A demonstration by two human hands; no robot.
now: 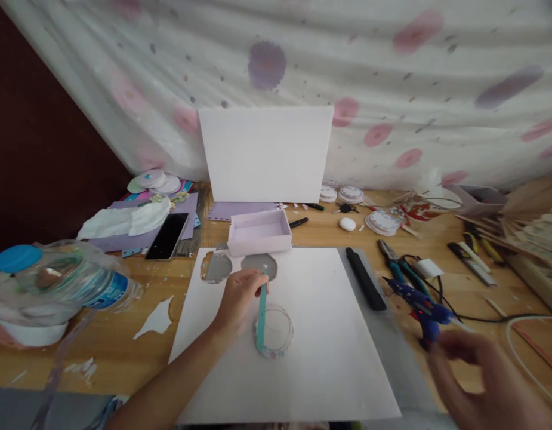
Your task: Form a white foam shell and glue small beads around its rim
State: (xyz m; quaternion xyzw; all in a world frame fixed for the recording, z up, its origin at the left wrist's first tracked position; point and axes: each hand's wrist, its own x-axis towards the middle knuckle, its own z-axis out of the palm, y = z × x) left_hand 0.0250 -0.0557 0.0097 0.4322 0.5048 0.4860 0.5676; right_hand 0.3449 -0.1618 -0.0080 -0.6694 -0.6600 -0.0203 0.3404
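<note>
My left hand [243,298] pinches the upper end of a teal strip [262,316] between thumb and fingers. The strip's lower end rests at the left rim of a clear round ring [290,346] lying on a white sheet [329,382]. At the right, my right hand [486,376] is blurred, its thumb and fingers curved with a gap between them. It is right beside the handle of a blue glue gun [421,307]; whether it touches the handle is unclear. Two cut-outs show near the sheet's top edge, below a pale lilac box [260,233].
A black tube [365,279] lies along the sheet's right side, with pliers [394,261] and cables beyond. To the left are a phone [167,236], a water bottle [92,283] and paper scraps [156,318]. A white board [267,155] stands behind.
</note>
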